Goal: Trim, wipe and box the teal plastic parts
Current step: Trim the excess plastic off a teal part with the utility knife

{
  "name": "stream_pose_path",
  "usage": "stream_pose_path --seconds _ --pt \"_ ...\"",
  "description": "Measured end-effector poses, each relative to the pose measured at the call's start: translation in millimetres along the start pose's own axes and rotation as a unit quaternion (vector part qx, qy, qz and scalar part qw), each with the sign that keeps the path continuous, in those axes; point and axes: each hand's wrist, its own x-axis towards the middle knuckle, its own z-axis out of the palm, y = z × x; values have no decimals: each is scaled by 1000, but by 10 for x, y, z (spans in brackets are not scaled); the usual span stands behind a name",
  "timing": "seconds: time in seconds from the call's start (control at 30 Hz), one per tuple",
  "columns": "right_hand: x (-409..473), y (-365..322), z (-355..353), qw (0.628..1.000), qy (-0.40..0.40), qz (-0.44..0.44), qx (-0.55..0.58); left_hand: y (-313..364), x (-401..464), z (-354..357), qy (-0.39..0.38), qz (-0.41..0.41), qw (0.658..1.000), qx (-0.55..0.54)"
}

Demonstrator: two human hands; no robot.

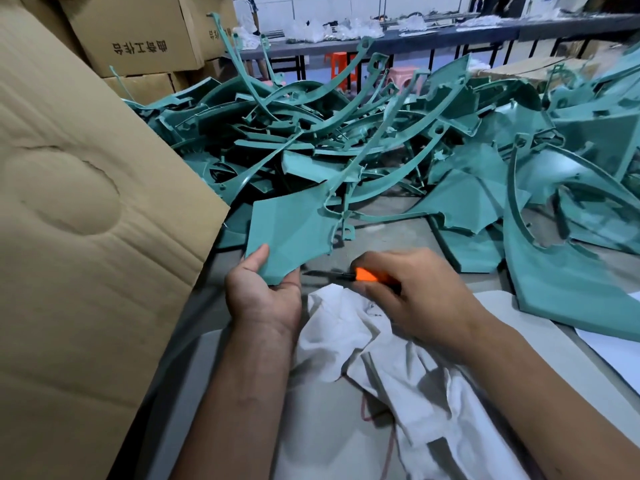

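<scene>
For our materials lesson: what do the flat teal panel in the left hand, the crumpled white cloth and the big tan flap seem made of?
Flat teal panel: moulded plastic, matt, by its even colour and thin rigid edges.
Crumpled white cloth: probably woven fabric; it folds softly.
Big tan flap: corrugated cardboard, ribbed and dented.

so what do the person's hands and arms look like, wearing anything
Both are bare. The left hand and right hand have no gloves, and no rings, watch or wristband show. Both forearms are uncovered up to the bottom edge of the picture, with no sleeve in sight. No markings or tape can be made out on them.
</scene>
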Motion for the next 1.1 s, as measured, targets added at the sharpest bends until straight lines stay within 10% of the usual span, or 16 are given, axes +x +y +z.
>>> stream_pose_path --seconds 0.3,0.6,0.83,1.1 --pt "16 -22 -11 968 232 14 93 -5 -40 23 -7 -27 999 16" --pt "20 13 -93 975 139 -46 168 -87 -176 43 -157 -5 974 163" --pt "-10 4 -194 918 223 28 326 -50 -173 -67 -364 166 823 405" --pt "19 -50 -232 909 265 81 310 -151 -13 -171 -309 272 726 552"
